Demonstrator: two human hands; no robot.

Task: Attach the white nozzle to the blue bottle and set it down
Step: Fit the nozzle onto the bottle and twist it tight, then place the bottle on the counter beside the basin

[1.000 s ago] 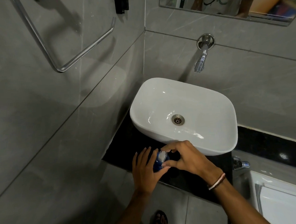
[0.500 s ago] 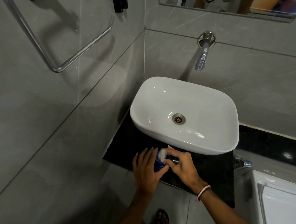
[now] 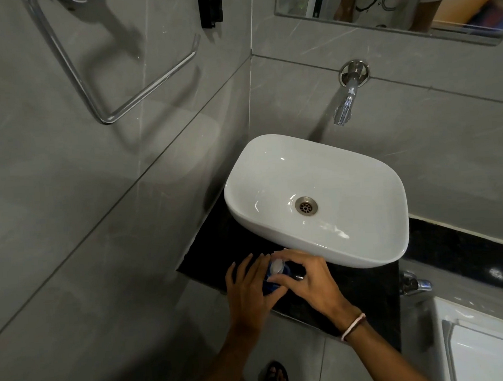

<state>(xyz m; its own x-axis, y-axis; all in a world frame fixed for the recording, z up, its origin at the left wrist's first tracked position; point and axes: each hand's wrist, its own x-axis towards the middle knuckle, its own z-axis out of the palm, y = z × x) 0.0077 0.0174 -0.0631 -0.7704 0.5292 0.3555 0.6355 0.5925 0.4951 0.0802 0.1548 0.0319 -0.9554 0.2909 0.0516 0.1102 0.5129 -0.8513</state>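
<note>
1. Holding the blue bottle (image 3: 270,286) on the near left part of the black counter (image 3: 365,295), the left hand (image 3: 250,290) wraps its side, fingers curled along the far side and thumb on the near side.
2. Bottle: only a small patch of dark blue shows between the two hands; its shape and base are hidden, so contact with the counter cannot be confirmed.
3. White nozzle (image 3: 277,266): a pale, rounded cap seen from above at the top of the bottle. Whether it is fully seated cannot be told.
4. Right hand (image 3: 309,281): palm down over the bottle top, fingertips pinching around the nozzle. A pale band (image 3: 353,327) circles the wrist.
5. White basin (image 3: 366,251): sits on the counter just beyond the hands; its near rim overhangs close to the right hand's fingers. A metal drain (image 3: 306,206) lies at its centre.
6. Tap (image 3: 346,102): mounted on the far grey tiled wall (image 3: 448,154), above the basin.
7. Towel rail (image 3: 138,100): chrome, on the left wall, well apart from the hands.
8. Mirror (image 3: 381,14): upper right on the far wall.
9. Small chrome valve (image 3: 415,285): right of the counter's near end, beside a white fixture (image 3: 489,349) at the lower right.
10. Sandalled foot (image 3: 278,377): on the floor below the hands.
</note>
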